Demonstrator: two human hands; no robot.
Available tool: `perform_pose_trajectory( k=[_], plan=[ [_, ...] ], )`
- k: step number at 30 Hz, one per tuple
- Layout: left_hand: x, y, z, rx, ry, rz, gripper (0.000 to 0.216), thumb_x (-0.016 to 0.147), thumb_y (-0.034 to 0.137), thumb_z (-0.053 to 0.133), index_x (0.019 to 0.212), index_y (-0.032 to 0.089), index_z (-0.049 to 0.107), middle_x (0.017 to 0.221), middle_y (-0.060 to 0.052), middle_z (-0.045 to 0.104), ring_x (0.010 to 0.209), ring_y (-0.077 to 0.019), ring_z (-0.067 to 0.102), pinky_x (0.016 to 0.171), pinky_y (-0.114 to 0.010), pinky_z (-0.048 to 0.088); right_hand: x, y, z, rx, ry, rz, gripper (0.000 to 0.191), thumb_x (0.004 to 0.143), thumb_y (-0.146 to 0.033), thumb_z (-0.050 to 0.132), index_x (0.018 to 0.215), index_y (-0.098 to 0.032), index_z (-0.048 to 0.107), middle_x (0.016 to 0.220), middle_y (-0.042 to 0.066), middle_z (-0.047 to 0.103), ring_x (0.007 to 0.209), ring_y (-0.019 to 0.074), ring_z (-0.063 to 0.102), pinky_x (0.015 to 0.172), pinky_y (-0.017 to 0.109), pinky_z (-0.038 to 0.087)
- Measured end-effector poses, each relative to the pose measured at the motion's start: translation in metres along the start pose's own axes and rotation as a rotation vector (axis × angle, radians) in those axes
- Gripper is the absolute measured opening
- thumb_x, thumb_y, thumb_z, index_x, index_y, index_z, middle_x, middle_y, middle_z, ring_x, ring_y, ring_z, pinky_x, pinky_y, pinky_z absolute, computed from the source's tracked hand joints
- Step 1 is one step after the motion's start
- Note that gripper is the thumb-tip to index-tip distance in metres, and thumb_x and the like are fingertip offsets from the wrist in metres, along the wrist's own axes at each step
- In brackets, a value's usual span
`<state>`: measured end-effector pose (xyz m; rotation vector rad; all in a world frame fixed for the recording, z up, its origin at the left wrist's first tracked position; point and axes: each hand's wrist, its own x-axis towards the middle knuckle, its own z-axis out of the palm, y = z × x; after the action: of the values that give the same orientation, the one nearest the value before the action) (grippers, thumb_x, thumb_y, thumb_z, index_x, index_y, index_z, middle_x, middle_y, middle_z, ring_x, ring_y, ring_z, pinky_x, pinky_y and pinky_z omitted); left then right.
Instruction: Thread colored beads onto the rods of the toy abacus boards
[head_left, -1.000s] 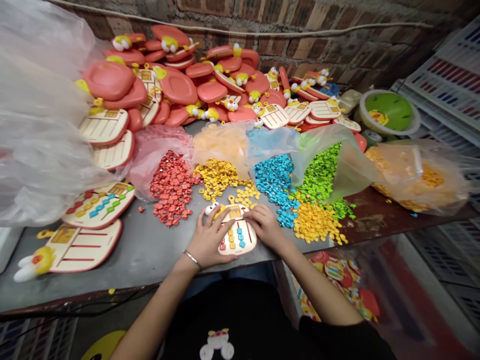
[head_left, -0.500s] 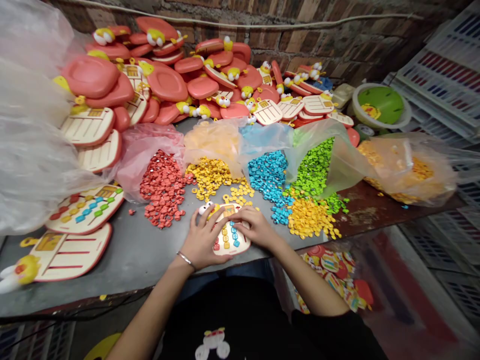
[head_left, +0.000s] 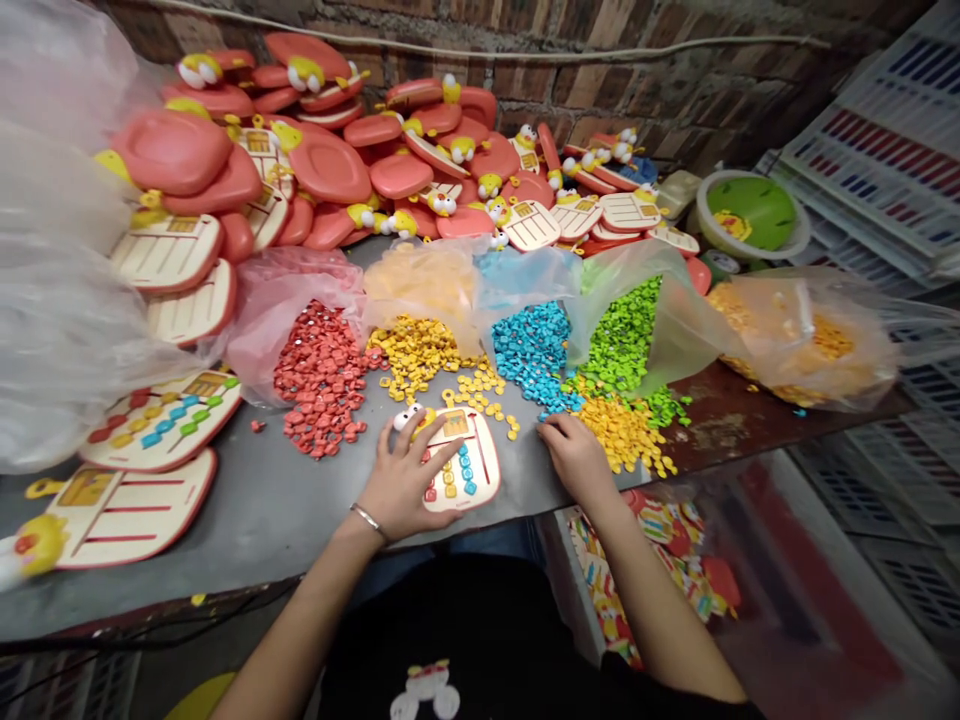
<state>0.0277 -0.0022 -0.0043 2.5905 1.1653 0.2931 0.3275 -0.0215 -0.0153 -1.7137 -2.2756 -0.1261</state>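
A cream toy abacus board (head_left: 466, 462) with a red rim and a yellow chick head lies at the table's front edge, with red, yellow and blue beads on its rods. My left hand (head_left: 401, 480) rests flat on its left side, fingers spread over the board. My right hand (head_left: 576, 455) is off the board to the right, fingers curled down at the edge of the blue bead pile (head_left: 534, 345) and the orange-yellow bead pile (head_left: 622, 430). What its fingertips pinch is hidden.
Piles of red beads (head_left: 319, 375), yellow beads (head_left: 420, 350) and green beads (head_left: 626, 340) spill from plastic bags. Red toy boards (head_left: 330, 165) are heaped at the back. Finished boards (head_left: 161, 420) lie left. A green bowl (head_left: 754, 210) and a bag of orange parts (head_left: 810, 340) sit right.
My right hand left the board and moved right to the blue and orange-yellow beads. My left hand stayed on the board.
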Motion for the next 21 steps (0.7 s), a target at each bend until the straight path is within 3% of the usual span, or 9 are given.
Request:
perform_pose_trajectory(
  k=[6, 9, 12, 16, 21],
  plan=[
    [0.0, 0.0, -0.001, 0.008, -0.004, 0.009, 0.086, 0.066, 0.062, 0.07, 0.142, 0.032, 0.045, 0.156, -0.009, 0.03, 0.144, -0.0392, 0.016, 0.113, -0.06, 0.002, 0.008, 0.002, -0.005, 0.336, 0.132, 0.066, 0.022, 0.095, -0.023, 0.046, 0.1, -0.021, 0.067, 0.099, 0.01, 0.064, 0.093, 0.0225, 0.061, 0.082, 0.037, 0.052],
    [0.0, 0.0, -0.001, 0.025, 0.005, 0.01, 0.084, 0.065, 0.059, 0.07, 0.141, 0.031, 0.047, 0.154, -0.01, 0.032, 0.143, -0.0404, 0.017, 0.112, -0.061, 0.004, 0.015, 0.032, -0.013, 0.336, 0.249, 0.177, 0.019, 0.092, -0.028, 0.052, 0.102, -0.021, 0.067, 0.101, 0.01, 0.064, 0.098, 0.0251, 0.061, 0.088, 0.042, 0.05],
    [0.0, 0.001, -0.001, 0.029, 0.016, 0.017, 0.083, 0.066, 0.059, 0.07, 0.141, 0.031, 0.048, 0.154, -0.01, 0.033, 0.142, -0.0408, 0.018, 0.112, -0.061, 0.005, 0.03, 0.08, -0.016, 0.22, 0.327, 0.323, 0.019, 0.088, -0.026, 0.054, 0.099, -0.019, 0.069, 0.1, 0.012, 0.063, 0.097, 0.0275, 0.06, 0.09, 0.045, 0.048],
    [0.0, 0.001, -0.001, 0.025, 0.027, 0.017, 0.083, 0.065, 0.059, 0.07, 0.141, 0.032, 0.047, 0.154, -0.009, 0.033, 0.142, -0.0408, 0.018, 0.112, -0.061, 0.006, 0.058, 0.125, -0.007, 0.152, 0.195, 0.293, 0.022, 0.082, -0.02, 0.058, 0.1, -0.017, 0.07, 0.106, 0.014, 0.062, 0.101, 0.0295, 0.057, 0.091, 0.046, 0.046],
    [0.0, 0.001, -0.001, 0.017, 0.014, 0.013, 0.084, 0.065, 0.059, 0.071, 0.14, 0.03, 0.048, 0.154, -0.01, 0.033, 0.142, -0.0408, 0.017, 0.112, -0.061, 0.004, 0.076, 0.127, 0.004, 0.115, 0.108, 0.221, 0.015, 0.082, -0.018, 0.055, 0.088, -0.016, 0.069, 0.091, 0.012, 0.063, 0.087, 0.0267, 0.057, 0.081, 0.04, 0.047]
  ],
)
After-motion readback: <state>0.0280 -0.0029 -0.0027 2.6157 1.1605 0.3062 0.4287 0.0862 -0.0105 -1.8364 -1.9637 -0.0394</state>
